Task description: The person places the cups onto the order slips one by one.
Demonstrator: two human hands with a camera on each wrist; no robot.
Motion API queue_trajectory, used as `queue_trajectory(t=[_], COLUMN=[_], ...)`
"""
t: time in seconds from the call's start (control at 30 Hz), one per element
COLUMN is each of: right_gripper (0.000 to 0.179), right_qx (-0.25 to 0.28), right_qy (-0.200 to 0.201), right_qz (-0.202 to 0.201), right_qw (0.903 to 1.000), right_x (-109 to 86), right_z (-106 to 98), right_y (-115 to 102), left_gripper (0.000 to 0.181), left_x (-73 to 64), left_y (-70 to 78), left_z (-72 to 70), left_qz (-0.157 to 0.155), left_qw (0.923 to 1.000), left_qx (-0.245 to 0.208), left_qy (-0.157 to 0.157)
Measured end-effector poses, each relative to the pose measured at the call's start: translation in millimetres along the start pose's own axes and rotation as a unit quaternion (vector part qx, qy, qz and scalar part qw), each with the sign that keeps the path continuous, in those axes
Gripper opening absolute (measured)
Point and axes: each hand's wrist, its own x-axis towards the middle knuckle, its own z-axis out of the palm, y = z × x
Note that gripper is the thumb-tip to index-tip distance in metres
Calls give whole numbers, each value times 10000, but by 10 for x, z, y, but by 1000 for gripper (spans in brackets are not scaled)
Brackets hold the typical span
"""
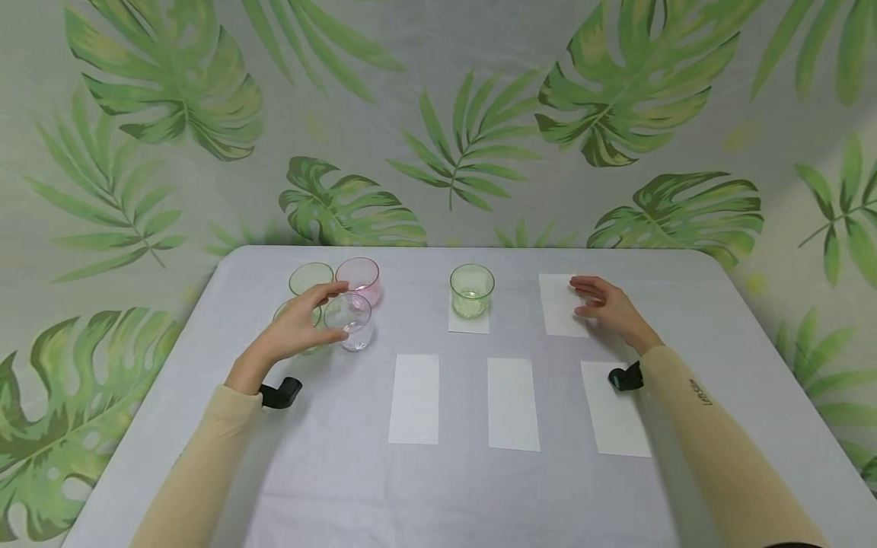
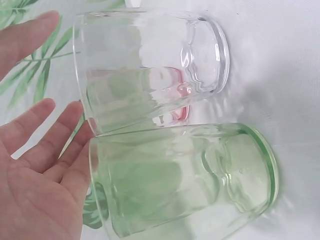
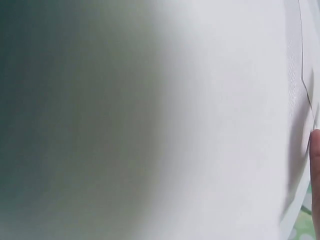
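Note:
My left hand [image 1: 294, 323] hovers over a cluster of glasses at the left, thumb and fingers spread around the rim of a clear glass [image 1: 356, 339]. In the left wrist view a gap shows between the thumb and that glass, and a green glass [image 2: 190, 180] stands beside it. Behind are a pink glass [image 1: 368, 289] and another green glass [image 1: 301, 275], partly hidden by my hand. My right hand [image 1: 613, 308] is at the right edge of a white paper [image 1: 556, 312], holding nothing; whether its fingertips touch the paper I cannot tell.
A green glass [image 1: 471, 293] stands on a white paper [image 1: 469, 325] at the back middle. Nearer the front lie three more papers: a left one [image 1: 414, 399], a middle one [image 1: 513, 405] and a right one [image 1: 613, 422] partly beneath my right wrist. A white cloth covers the table [image 1: 342, 487].

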Motion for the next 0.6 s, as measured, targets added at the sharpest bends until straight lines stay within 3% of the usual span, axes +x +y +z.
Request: queue_trajectory(t=[0.27,0.6], right_gripper=[61,68], right_qx=[-159,-352], right_qy=[-6,-320], right_qz=[77,252], right_qw=[9998,9986], right_x=[-17,-22], right_z=[6,5], right_y=[-20,-36], left_gripper=[76,76], left_x=[32,82], left_y=[-11,-12], left_z=[15,30], left_qz=[-3,51], left_qw=[9994,9973], left_qx=[318,667], left_qy=[-137,-291])
